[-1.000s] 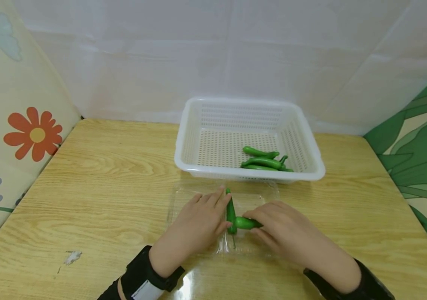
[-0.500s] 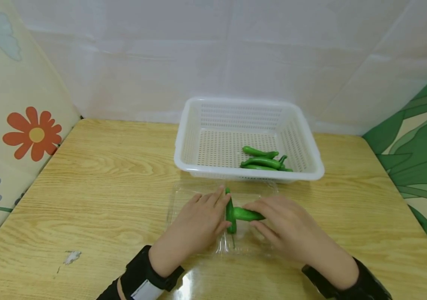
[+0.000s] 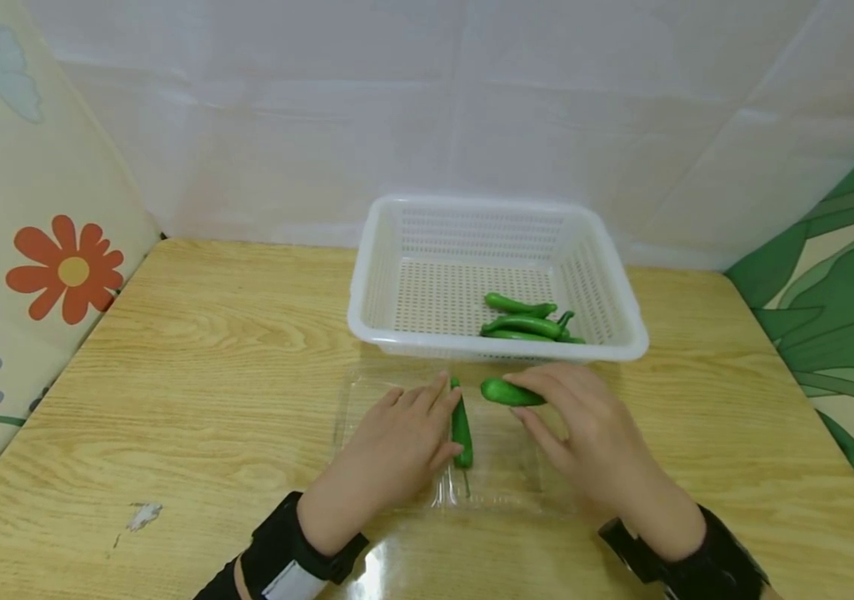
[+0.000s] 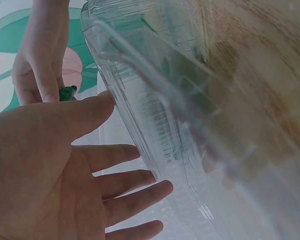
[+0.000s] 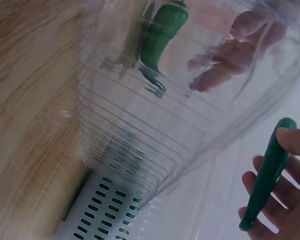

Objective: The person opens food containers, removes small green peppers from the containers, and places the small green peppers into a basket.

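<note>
My right hand point(image 3: 595, 429) pinches a green chili pepper point(image 3: 509, 392) between thumb and fingers, raised above a clear plastic container point(image 3: 501, 487). In the right wrist view that held pepper point(image 5: 267, 172) lies slanted across the fingers, outside the container's wall. Another green pepper point(image 3: 461, 433) lies lengthwise inside the container; the right wrist view shows this pepper point(image 5: 162, 37) through the plastic. My left hand point(image 3: 400, 442) rests at the container's left part, fingers extended. Seen from the left wrist, the thumb point(image 4: 92, 115) and fingertips touch its rim.
Behind the container stands a white perforated basket point(image 3: 367, 308) with several green peppers point(image 3: 524, 323) in its front right part. A wooden table point(image 3: 209, 350) bears both. A white sheet point(image 3: 307, 125) hangs at the back, with printed panels at the sides.
My right hand has lifted its pepper away from the one in the container, moving it up and toward the basket. The left hand stays where it was.
</note>
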A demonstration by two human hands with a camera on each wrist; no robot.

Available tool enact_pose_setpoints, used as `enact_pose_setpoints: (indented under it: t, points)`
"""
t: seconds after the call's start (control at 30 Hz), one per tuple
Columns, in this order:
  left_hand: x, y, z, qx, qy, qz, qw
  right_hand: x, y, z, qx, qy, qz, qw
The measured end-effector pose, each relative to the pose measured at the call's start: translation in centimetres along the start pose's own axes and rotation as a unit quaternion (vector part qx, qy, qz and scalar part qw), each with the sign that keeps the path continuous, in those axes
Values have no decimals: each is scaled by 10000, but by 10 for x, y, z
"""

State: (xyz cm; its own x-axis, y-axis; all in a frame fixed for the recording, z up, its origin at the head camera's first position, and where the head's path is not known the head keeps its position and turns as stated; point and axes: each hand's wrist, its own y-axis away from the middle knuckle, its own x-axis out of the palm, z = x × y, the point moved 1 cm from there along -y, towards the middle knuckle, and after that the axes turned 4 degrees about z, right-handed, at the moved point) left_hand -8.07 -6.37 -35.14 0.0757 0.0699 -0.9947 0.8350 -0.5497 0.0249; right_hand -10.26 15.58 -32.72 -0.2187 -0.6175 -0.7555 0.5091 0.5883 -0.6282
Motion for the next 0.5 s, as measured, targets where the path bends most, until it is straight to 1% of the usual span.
enact_pose_setpoints:
  t: [0.1,0.27,0.5]
  points:
    - [0,0,0,8,14,-17,10000,0,0,-3,161,16,-129,9998]
    - [0,0,0,4,35,-39,10000,-1,0,-7,420,13,-148,9990]
    - [-1,0,0,-23,26,62,10000,1,-1,-15,516,71,-298,9982]
